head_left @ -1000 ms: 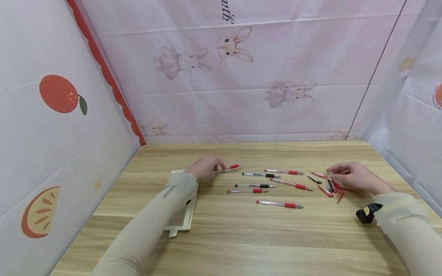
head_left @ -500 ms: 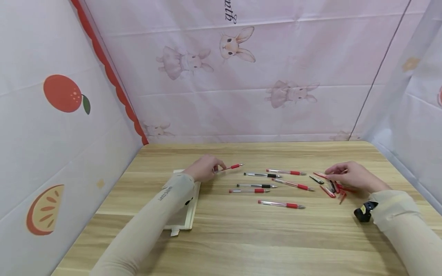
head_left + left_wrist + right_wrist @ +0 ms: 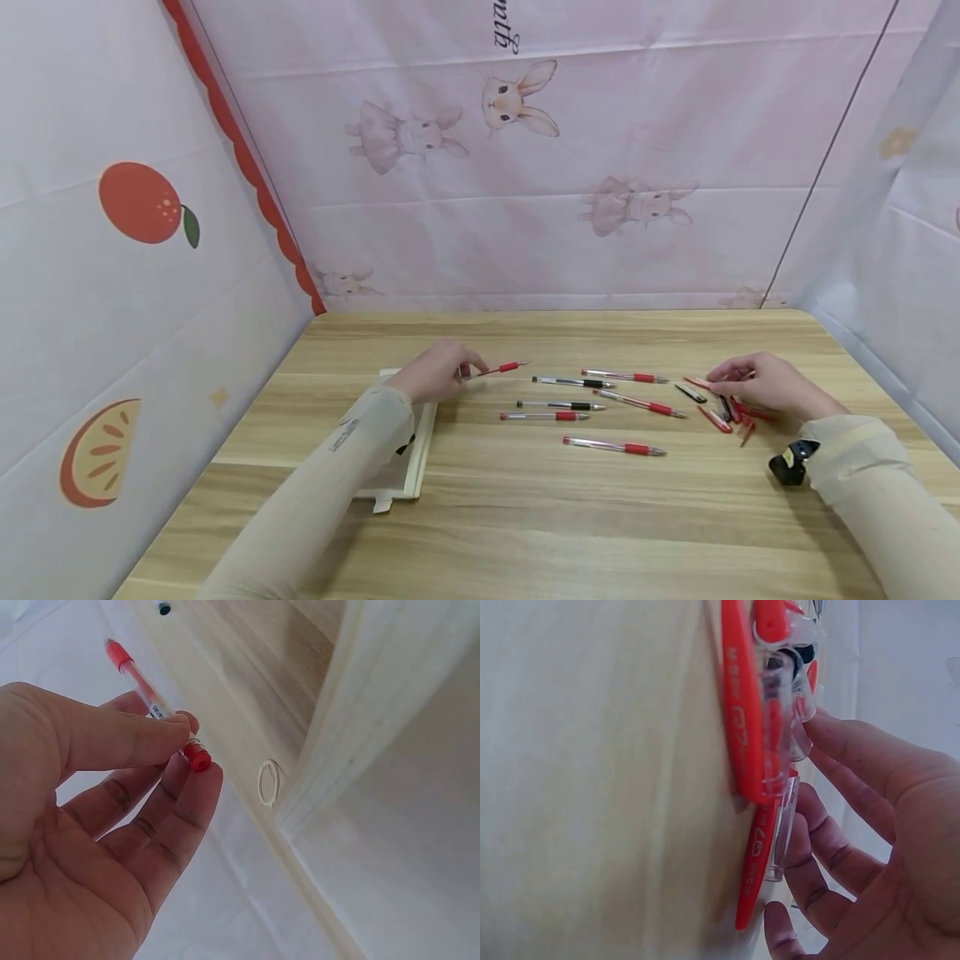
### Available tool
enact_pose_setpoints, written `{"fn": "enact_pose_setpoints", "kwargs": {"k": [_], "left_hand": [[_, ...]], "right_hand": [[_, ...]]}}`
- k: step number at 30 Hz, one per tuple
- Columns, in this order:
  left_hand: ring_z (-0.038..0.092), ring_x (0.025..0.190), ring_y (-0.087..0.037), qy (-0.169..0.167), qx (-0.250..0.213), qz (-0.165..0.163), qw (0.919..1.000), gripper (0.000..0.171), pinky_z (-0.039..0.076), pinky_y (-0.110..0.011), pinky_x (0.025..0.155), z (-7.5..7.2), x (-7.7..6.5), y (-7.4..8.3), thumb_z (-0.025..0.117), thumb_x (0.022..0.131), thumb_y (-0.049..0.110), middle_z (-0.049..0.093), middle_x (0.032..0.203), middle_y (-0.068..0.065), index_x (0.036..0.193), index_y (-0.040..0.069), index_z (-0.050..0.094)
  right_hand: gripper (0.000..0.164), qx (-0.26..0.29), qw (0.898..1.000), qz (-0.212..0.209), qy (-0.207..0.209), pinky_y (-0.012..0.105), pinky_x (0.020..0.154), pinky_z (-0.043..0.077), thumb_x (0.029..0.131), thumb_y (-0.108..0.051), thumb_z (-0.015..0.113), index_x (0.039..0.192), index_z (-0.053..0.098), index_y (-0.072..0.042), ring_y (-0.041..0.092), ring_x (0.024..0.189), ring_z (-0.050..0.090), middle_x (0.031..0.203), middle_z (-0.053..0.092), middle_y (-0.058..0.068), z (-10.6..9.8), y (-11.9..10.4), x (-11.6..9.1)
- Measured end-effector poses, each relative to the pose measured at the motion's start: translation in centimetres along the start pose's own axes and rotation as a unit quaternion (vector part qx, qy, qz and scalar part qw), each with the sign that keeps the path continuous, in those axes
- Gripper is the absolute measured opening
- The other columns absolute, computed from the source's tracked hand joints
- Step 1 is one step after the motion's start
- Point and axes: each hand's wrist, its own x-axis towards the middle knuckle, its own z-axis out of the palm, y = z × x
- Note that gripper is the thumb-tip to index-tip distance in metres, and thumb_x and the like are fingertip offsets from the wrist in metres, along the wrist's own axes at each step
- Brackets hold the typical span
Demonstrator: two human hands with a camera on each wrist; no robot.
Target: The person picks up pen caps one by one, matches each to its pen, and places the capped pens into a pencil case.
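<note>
My left hand [image 3: 435, 372] pinches a red gel pen [image 3: 508, 367] near its red end, over the far end of a whitish box-like object. In the left wrist view, thumb and fingers hold this clear-barrelled pen [image 3: 142, 684], its red grip pointing away. My right hand [image 3: 772, 390] is at a small heap of red and black pen caps [image 3: 737, 410]. Its thumb and forefinger pinch a red pen cap [image 3: 696, 382] at the heap's far left. Up close, other red caps [image 3: 742, 712] partly hide the right fingertips.
Several uncapped red and black pens, among them a red pen [image 3: 615, 447] and a black pen [image 3: 573, 382], lie across the middle of the wooden table [image 3: 525, 525]. The whitish box-like object [image 3: 417, 462] is partly under my left forearm. Printed cloth walls [image 3: 465, 250] surround the table.
My right hand has shifted slightly left onto the red cap, its fingertips coming together there. The left hand still holds its pen, dipping slightly. The head view has turned a little.
</note>
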Motion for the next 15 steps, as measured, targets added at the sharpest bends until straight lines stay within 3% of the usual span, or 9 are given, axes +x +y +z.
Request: {"fn": "enact_pose_setpoints", "kwargs": {"k": [15], "left_hand": [[0.066,0.102,-0.020,0.016,-0.015,-0.007,0.9997,0.056,0.058,-0.038,0.092,-0.2,-2.1,-0.4,0.057,0.092,-0.016,0.075,0.114,-0.005,0.132,0.018,0.077]], "right_hand": [[0.030,0.013,1.000,0.006,-0.008,0.032,0.073,0.044,0.101,-0.031,0.075,0.117,0.079,-0.006,0.019,0.088,0.057,0.103,0.076,0.007,0.0,0.0,0.3]]}}
